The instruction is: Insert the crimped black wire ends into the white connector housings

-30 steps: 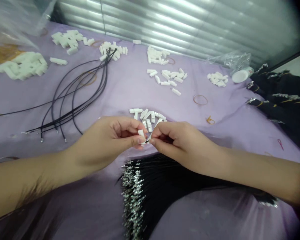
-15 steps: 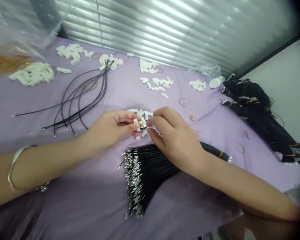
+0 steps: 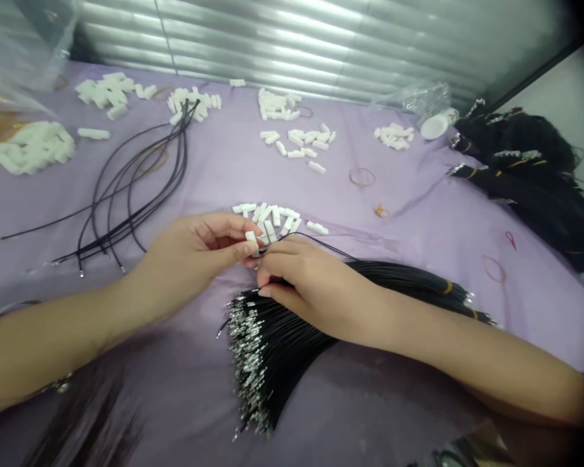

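Right hand [image 3: 316, 288] lowered over cords [image 3: 292, 344], purple cloth [image 3: 233, 175], blinds [image 3: 272, 39]

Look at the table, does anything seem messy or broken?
Nothing looks clearly broken. One black cord end pokes out leftward from the big black bundle, apart from the crowded silvery tips, so it looks a bit stray.

White piece [image 3: 252, 241], black wires [image 3: 282, 344]
The piece, small and oblong, is pinched, tilted, in the left hand [image 3: 214, 250]; the wires, silver-tipped, lie in a thick bundle, partly hidden by the right hand [image 3: 316, 279].
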A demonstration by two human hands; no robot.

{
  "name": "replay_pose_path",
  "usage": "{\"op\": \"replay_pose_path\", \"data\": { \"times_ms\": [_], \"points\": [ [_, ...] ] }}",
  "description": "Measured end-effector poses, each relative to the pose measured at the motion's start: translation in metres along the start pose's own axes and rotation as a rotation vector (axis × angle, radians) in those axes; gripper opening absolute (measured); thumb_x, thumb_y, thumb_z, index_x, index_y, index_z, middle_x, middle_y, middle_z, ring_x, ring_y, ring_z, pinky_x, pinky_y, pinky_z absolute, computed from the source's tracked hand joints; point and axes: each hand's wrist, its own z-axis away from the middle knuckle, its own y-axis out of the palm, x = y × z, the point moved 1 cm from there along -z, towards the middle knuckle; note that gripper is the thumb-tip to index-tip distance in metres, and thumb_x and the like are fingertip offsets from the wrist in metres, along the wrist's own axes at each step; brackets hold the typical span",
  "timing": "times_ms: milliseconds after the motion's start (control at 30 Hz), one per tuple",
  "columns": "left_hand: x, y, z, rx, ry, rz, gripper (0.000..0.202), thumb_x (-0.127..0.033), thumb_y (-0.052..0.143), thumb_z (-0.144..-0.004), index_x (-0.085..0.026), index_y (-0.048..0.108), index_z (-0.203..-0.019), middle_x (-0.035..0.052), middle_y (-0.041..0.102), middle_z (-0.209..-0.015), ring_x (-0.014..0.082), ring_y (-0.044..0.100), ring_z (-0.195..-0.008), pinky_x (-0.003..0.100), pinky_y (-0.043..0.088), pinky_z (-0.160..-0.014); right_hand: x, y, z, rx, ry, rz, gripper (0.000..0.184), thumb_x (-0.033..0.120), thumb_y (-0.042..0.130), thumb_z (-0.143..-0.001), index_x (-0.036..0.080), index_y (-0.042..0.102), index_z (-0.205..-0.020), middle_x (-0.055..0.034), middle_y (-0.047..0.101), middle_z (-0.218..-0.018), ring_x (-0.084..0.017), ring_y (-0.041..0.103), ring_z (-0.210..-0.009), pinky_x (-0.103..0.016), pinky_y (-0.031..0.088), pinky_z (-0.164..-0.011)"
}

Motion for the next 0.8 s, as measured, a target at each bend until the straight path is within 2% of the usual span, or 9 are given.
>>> {"op": "replay_pose_path", "data": {
  "times_ms": [133, 233, 333, 433, 600, 700, 800],
  "points": [
    [0.003, -0.001, 0.002, -0.034, -0.013, 0.075, 0.012, -0.025, 0.069, -0.080, -0.025, 0.069, -0.091, -0.0032, 0.069, -0.084, 0.0081, 0.064, -0.075, 0.015, 0.051, -0.073, 0.001, -0.009, 0.008, -0.091, 0.154, -0.295, 0.007, 0.013, 0.053, -0.086, 0.013, 0.059, -0.083, 0.0007, 0.060, -0.077, -0.008, 0.052, -0.070, -0.021, 0.040, -0.066],
    [0.002, -0.001, 0.006, -0.080, -0.028, 0.077, 0.014, -0.027, 0.072, -0.077, -0.026, 0.071, -0.091, -0.0037, 0.069, -0.083, 0.0079, 0.064, -0.073, 0.014, 0.052, -0.071, 0.000, -0.011, 0.012, -0.150, 0.244, -0.555, 0.006, 0.016, 0.056, -0.085, 0.013, 0.060, -0.082, 0.0020, 0.059, -0.073, -0.007, 0.051, -0.067, -0.019, 0.040, -0.062],
    [-0.002, 0.001, 0.009, -0.085, -0.064, 0.039, 0.016, -0.027, 0.074, -0.074, -0.026, 0.072, -0.090, -0.0031, 0.070, -0.084, 0.0084, 0.065, -0.070, 0.014, 0.052, -0.068, -0.004, -0.008, 0.011, -0.150, 0.298, -0.817, 0.004, 0.016, 0.059, -0.082, 0.013, 0.062, -0.081, 0.0025, 0.060, -0.072, -0.006, 0.054, -0.067, -0.019, 0.042, -0.064],
    [-0.004, 0.002, 0.010, -0.061, -0.080, 0.068, 0.018, -0.028, 0.074, -0.074, -0.027, 0.072, -0.092, -0.0032, 0.070, -0.085, 0.0091, 0.065, -0.070, 0.016, 0.053, -0.069, -0.009, -0.006, 0.008, -0.156, 0.305, -0.971, 0.005, 0.017, 0.062, -0.081, 0.014, 0.064, -0.077, 0.0030, 0.063, -0.072, -0.005, 0.056, -0.069, -0.018, 0.044, -0.069],
    [-0.003, 0.001, 0.008, -0.064, -0.081, 0.078, 0.018, -0.025, 0.073, -0.074, -0.025, 0.072, -0.092, -0.0013, 0.071, -0.084, 0.0099, 0.063, -0.065, 0.020, 0.054, -0.068, -0.014, -0.009, 0.008, -0.233, 0.359, -0.978, 0.010, 0.024, 0.064, -0.081, 0.015, 0.066, -0.080, 0.0012, 0.066, -0.076, -0.007, 0.058, -0.072, -0.020, 0.045, -0.070],
    [-0.001, 0.000, 0.007, -0.053, -0.080, 0.063, 0.020, -0.025, 0.071, -0.076, -0.025, 0.071, -0.096, -0.0016, 0.070, -0.083, 0.0096, 0.063, -0.067, 0.019, 0.053, -0.068, -0.014, -0.010, 0.007, -0.224, 0.384, -0.855, 0.013, 0.025, 0.062, -0.081, 0.014, 0.064, -0.075, 0.0017, 0.060, -0.068, -0.007, 0.053, -0.064, -0.020, 0.041, -0.062],
    [0.000, 0.000, 0.007, -0.034, -0.092, 0.131, 0.032, -0.022, 0.072, -0.076, -0.028, 0.065, -0.107, -0.0045, 0.069, -0.075, 0.0077, 0.063, -0.066, 0.016, 0.053, -0.069, -0.015, -0.009, 0.005, -0.198, 0.413, -0.798, 0.015, 0.027, 0.061, -0.081, 0.013, 0.062, -0.074, 0.0041, 0.052, -0.059, -0.006, 0.044, -0.054, -0.020, 0.035, -0.052]
  ]
}}
